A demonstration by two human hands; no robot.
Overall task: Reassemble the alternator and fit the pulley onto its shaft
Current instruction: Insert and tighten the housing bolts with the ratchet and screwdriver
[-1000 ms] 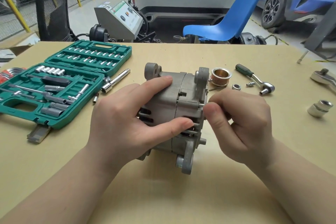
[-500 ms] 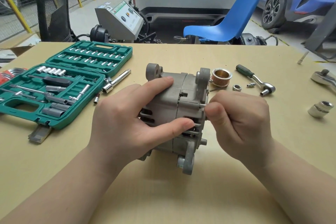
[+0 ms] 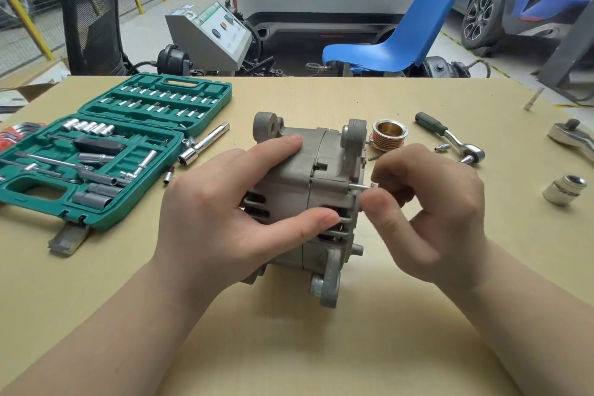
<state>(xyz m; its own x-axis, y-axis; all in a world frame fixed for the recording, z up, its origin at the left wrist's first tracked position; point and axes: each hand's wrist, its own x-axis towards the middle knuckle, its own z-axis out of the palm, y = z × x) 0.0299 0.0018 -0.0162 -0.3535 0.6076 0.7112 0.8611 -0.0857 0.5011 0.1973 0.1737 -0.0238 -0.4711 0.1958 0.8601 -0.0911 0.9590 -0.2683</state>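
Centrally, the alternator (image 3: 308,199) lies on its side on the table (image 3: 321,347), a through bolt (image 3: 361,186) jutting from its right face, long axis running left-right across the frame. Right hand (image 3: 427,212) pinches the bolt's head end; bolt must travel leftward into the housing. Left hand (image 3: 231,212) grasps the body, steadying it. Pulley (image 3: 387,135) waits just behind, upper right of the alternator, unfitted.

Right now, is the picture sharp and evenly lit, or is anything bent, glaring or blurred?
Head view: light is soft and even, with only a faint shadow on the table under the alternator; both hands look sharp, left hand and right hand; the wide lens bows the table's far edge and tilts the yellow posts; small glints show on the ratchet.
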